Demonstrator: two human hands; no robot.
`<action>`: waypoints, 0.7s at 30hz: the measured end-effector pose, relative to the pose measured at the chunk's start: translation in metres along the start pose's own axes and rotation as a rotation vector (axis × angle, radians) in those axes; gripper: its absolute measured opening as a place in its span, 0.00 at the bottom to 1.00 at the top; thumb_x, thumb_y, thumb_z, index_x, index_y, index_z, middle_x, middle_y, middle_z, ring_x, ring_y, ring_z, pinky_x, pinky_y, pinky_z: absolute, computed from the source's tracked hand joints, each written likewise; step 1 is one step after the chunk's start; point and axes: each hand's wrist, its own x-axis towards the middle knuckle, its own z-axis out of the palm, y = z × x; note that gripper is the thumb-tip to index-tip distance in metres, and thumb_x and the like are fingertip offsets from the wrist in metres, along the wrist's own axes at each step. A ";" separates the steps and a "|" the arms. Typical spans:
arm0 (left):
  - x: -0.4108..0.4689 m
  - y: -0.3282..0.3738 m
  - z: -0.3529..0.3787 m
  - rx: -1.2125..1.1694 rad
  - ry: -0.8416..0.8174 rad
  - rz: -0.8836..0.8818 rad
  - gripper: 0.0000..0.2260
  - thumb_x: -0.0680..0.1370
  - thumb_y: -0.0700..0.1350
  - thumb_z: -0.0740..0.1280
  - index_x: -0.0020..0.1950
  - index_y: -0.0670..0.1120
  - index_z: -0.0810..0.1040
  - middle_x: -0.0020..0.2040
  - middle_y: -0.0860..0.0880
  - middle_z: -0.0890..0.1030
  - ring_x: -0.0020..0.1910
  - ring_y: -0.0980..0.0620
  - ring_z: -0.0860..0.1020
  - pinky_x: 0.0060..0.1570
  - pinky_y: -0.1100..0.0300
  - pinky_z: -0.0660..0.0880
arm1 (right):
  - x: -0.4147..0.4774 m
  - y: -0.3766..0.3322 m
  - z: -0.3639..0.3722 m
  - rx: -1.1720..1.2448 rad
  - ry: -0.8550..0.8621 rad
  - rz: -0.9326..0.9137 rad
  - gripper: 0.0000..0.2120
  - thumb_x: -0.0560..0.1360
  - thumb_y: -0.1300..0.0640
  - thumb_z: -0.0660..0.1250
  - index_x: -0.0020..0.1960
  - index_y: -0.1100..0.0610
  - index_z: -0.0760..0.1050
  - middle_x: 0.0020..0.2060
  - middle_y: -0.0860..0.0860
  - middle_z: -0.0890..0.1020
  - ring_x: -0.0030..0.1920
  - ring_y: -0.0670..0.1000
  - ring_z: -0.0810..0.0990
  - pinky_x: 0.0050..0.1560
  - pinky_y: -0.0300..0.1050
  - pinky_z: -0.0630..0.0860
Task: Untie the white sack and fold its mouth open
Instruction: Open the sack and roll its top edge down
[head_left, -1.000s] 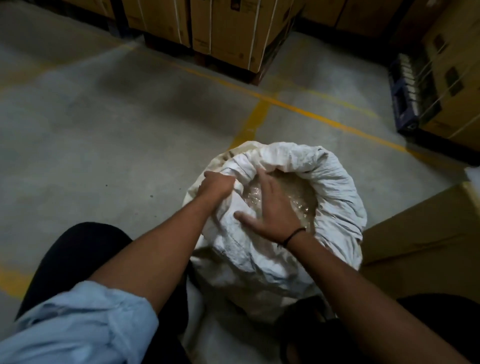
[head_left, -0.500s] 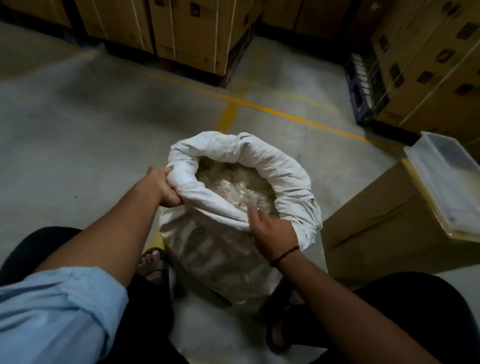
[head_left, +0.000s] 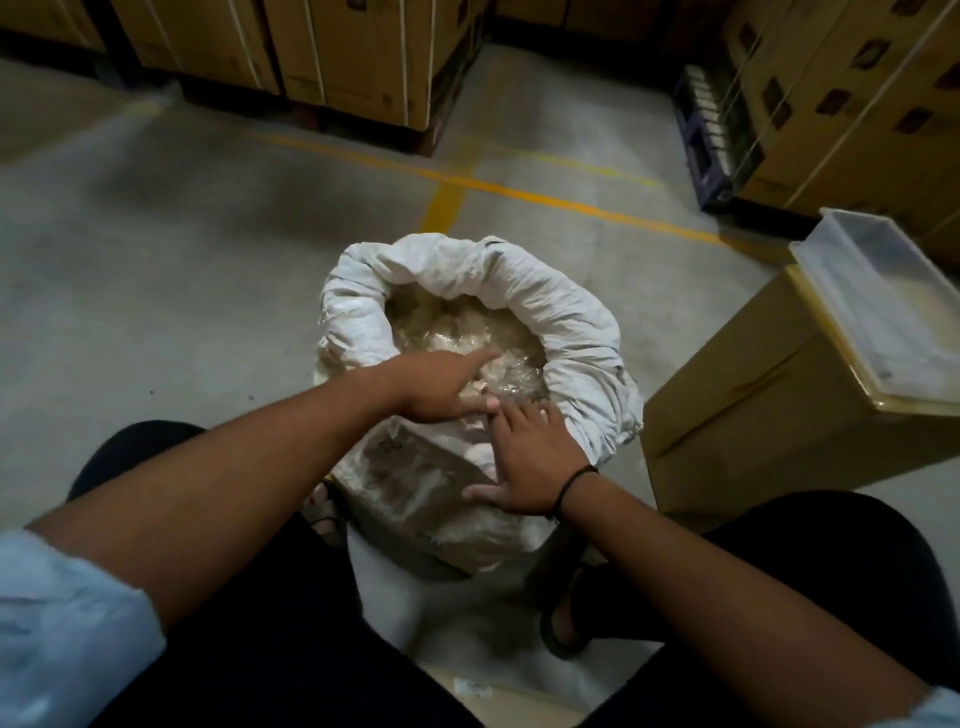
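The white sack (head_left: 566, 332) stands on the floor between my legs, its mouth open and its rim rolled outward into a thick cuff. Pale, glossy clumped contents (head_left: 467, 332) fill the inside. My left hand (head_left: 441, 387) reaches across the near rim with a finger stretched over the contents and its other fingers curled at the near edge. My right hand (head_left: 530, 460) lies spread on the near rim and front wall of the sack, fingers pressing the fabric down. The two hands touch at the near rim, which they hide.
A brown cardboard box (head_left: 753, 405) stands close on the right with a clear plastic tray (head_left: 883, 306) on top. Strapped cartons on pallets (head_left: 363, 57) line the far side and right. Yellow floor lines (head_left: 519, 189) cross the concrete. My sandalled feet flank the sack.
My left hand let go of the sack's left rim and moved right to the near rim. My right hand slid down onto the front of the sack. The view shifted.
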 end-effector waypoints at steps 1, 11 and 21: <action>0.004 -0.004 0.002 -0.009 -0.058 -0.061 0.33 0.81 0.63 0.60 0.81 0.50 0.55 0.72 0.45 0.75 0.69 0.44 0.74 0.67 0.52 0.70 | -0.007 -0.004 0.005 -0.044 0.016 0.015 0.59 0.63 0.23 0.63 0.79 0.61 0.51 0.72 0.58 0.65 0.70 0.62 0.66 0.72 0.67 0.56; 0.022 -0.008 0.010 -0.008 -0.150 -0.232 0.22 0.86 0.48 0.56 0.80 0.45 0.62 0.77 0.41 0.68 0.74 0.42 0.68 0.69 0.53 0.64 | 0.014 -0.009 0.051 -0.235 0.076 0.151 0.35 0.74 0.63 0.61 0.80 0.59 0.54 0.53 0.63 0.77 0.51 0.66 0.77 0.68 0.77 0.57; 0.017 -0.024 -0.020 -0.211 -0.343 -0.201 0.35 0.70 0.53 0.72 0.77 0.54 0.67 0.72 0.48 0.74 0.68 0.48 0.73 0.71 0.50 0.68 | 0.048 0.022 0.012 -0.170 0.707 -0.129 0.11 0.76 0.60 0.65 0.57 0.54 0.78 0.33 0.51 0.79 0.31 0.56 0.79 0.45 0.53 0.69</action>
